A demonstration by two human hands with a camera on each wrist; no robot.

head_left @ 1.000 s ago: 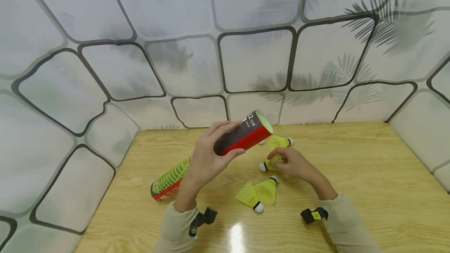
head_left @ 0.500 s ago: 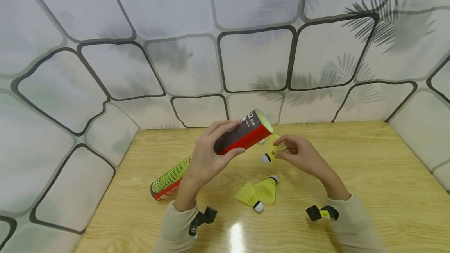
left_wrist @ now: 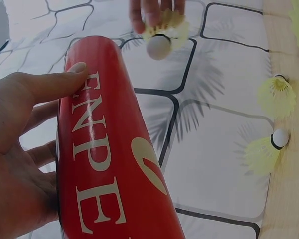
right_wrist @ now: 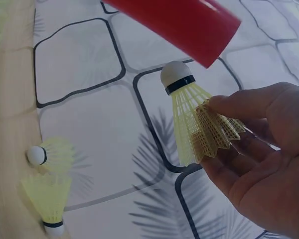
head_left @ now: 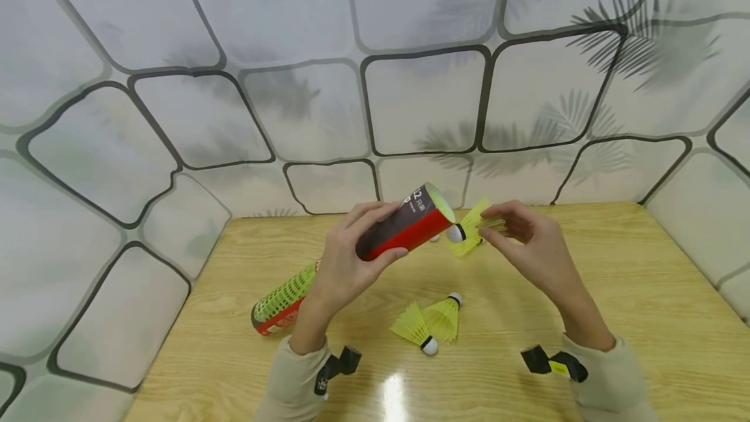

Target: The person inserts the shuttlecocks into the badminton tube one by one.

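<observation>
My left hand grips a red and black shuttlecock tube above the table, fingers and thumb around its side. The tube tilts, with its pale green end up and to the right. Just right of that end, my right hand pinches a yellow shuttlecock by the skirt. Its white cork points left toward the tube; in the right wrist view a gap separates the two. The thumb lies on the skirt there, with fingers beneath. Lettering runs along the red side in the left wrist view.
A second tube with a green mesh pattern lies at the left, partly behind my left arm. Two shuttlecocks lie close together mid-table. Another, partly hidden, lies behind the right hand. A patterned backdrop rises behind the wooden table.
My right hand has lifted the shuttlecock off the table, up and slightly right, bringing its cork near the tube's end. The left hand and tube have stayed nearly still.
</observation>
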